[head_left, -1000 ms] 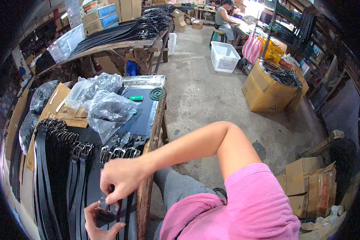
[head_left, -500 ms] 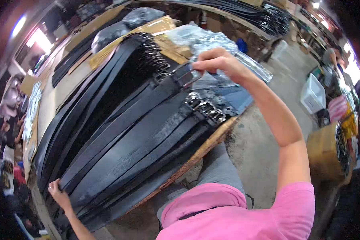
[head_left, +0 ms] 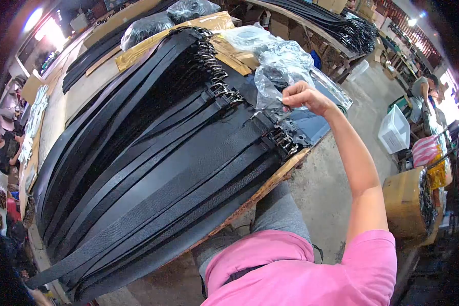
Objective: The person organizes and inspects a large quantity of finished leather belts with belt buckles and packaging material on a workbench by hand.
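Black leather belts (head_left: 137, 168) lie side by side in a large spread on the table, their metal buckles (head_left: 227, 97) lined up toward the upper right. My right hand (head_left: 306, 97) is closed in a pinch at the buckle end of one belt (head_left: 188, 183), above the near row of buckles (head_left: 283, 140). This belt stretches across the others to the lower left, its tip past the table edge. My left hand (head_left: 35, 295) shows only dimly beside that tip, and its fingers are mostly lost in the dark rim of the view.
Clear plastic bags (head_left: 280, 61) and cardboard (head_left: 234, 53) lie beyond the buckles. More black straps (head_left: 336, 28) cover another table behind. A white crate (head_left: 394, 130) and a taped carton (head_left: 403, 196) stand on the floor at right. A person (head_left: 422, 89) is farther back.
The belt that was between my hands now lies farther left among the others. My right hand has moved right and down to another belt's buckle end; my left hand has moved toward the lower-left edge.
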